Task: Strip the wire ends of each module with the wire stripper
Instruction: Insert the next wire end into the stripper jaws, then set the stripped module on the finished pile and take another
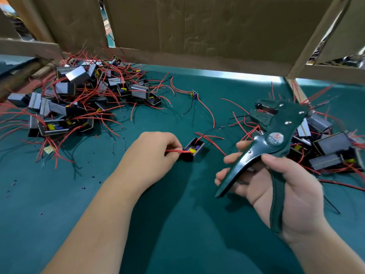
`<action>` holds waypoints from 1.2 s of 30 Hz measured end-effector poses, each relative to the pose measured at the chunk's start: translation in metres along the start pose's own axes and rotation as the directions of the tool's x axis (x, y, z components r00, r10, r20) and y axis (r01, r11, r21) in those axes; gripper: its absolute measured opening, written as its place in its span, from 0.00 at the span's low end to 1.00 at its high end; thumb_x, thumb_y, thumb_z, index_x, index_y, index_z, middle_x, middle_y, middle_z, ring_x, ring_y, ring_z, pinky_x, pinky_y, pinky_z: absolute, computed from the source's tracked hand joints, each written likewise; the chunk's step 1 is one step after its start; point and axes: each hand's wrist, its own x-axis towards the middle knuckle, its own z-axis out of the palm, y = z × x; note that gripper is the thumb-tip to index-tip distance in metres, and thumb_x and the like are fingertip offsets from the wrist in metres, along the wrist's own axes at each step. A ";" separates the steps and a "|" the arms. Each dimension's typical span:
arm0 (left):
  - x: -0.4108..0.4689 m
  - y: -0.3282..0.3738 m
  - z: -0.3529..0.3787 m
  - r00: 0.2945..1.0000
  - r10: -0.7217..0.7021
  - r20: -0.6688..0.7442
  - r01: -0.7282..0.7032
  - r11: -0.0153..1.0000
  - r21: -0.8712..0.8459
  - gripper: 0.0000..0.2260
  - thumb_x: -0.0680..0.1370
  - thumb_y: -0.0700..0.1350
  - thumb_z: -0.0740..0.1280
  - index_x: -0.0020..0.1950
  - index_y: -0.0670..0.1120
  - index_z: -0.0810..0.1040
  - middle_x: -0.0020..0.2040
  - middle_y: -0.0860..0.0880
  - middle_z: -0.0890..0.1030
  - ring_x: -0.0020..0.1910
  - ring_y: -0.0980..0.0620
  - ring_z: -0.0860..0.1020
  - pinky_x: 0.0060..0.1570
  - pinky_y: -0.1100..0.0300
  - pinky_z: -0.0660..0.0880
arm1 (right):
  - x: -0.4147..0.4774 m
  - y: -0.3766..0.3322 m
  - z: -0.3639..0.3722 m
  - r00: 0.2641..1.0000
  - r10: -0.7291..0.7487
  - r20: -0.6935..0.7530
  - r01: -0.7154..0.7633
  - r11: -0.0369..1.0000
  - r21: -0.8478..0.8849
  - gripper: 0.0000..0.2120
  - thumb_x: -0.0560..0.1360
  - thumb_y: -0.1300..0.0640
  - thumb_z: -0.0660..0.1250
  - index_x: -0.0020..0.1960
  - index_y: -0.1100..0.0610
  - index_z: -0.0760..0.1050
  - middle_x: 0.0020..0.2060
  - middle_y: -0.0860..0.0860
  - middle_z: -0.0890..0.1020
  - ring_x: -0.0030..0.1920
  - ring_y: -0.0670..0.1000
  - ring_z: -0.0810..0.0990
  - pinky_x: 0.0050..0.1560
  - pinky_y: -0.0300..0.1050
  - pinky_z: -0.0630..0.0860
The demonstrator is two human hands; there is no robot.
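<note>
Above the teal table [177,224], pinching thin red wires [175,151] of a small black module [194,149] with left hand [152,153], gripping dark-green wire stripper [274,123] in right hand [292,194].

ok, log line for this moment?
left hand: pinches red wires of module | right hand: holds wire stripper | stripper: clear of pinched wires

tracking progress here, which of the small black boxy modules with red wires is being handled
The lone black plastic module, apart from the left heap and right heap; the left hand pinches its red wires.
</note>
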 end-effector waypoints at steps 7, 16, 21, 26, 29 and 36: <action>-0.004 0.010 0.007 0.972 0.175 0.156 -0.134 0.962 -0.239 0.03 0.74 0.55 0.69 0.42 0.61 0.83 0.31 0.55 0.81 0.27 0.58 0.72 0.29 0.62 0.69 | 0.002 0.009 0.009 0.894 0.423 0.149 -0.428 0.904 0.001 0.39 0.50 0.51 0.80 0.59 0.64 0.78 0.60 0.67 0.76 0.36 0.64 0.80 0.42 0.62 0.79; -0.012 0.023 0.003 0.919 0.394 -0.002 -0.371 0.864 -0.341 0.08 0.73 0.51 0.68 0.46 0.53 0.86 0.33 0.54 0.76 0.32 0.58 0.73 0.32 0.67 0.64 | 0.007 0.002 0.001 0.963 0.223 0.148 -0.206 0.971 -0.125 0.30 0.58 0.58 0.75 0.59 0.64 0.76 0.46 0.64 0.81 0.37 0.65 0.81 0.42 0.65 0.78; -0.014 0.022 -0.006 0.926 0.368 -0.088 -0.375 0.865 -0.332 0.18 0.75 0.61 0.60 0.50 0.53 0.85 0.45 0.55 0.78 0.47 0.54 0.76 0.48 0.56 0.71 | 0.005 0.000 0.001 0.992 -0.077 0.097 0.092 0.983 -0.161 0.22 0.63 0.65 0.70 0.57 0.57 0.79 0.47 0.65 0.82 0.42 0.64 0.82 0.41 0.61 0.78; 0.001 -0.007 -0.017 0.800 -0.298 -0.520 0.340 0.940 -0.015 0.22 0.74 0.62 0.60 0.64 0.55 0.77 0.71 0.43 0.66 0.69 0.41 0.60 0.67 0.47 0.55 | 0.008 -0.012 -0.007 0.958 -0.274 -0.088 0.262 0.956 -0.130 0.09 0.68 0.65 0.61 0.47 0.60 0.71 0.34 0.56 0.81 0.40 0.68 0.82 0.41 0.62 0.79; 0.004 -0.030 -0.023 0.722 -0.598 -0.349 0.657 0.750 0.076 0.27 0.74 0.57 0.65 0.72 0.53 0.67 0.76 0.35 0.52 0.74 0.36 0.52 0.71 0.42 0.48 | 0.008 -0.013 -0.009 0.975 -0.201 -0.095 0.194 0.978 -0.080 0.10 0.68 0.64 0.61 0.49 0.59 0.71 0.47 0.55 0.81 0.39 0.69 0.81 0.40 0.62 0.79; 0.008 -0.042 -0.021 0.761 -0.516 -0.393 0.575 0.817 0.041 0.17 0.76 0.52 0.67 0.62 0.47 0.78 0.65 0.41 0.71 0.66 0.42 0.68 0.64 0.47 0.60 | 0.007 -0.002 -0.007 0.988 -0.155 0.009 0.155 0.982 -0.105 0.22 0.70 0.63 0.60 0.64 0.56 0.70 0.63 0.60 0.77 0.39 0.67 0.81 0.43 0.64 0.78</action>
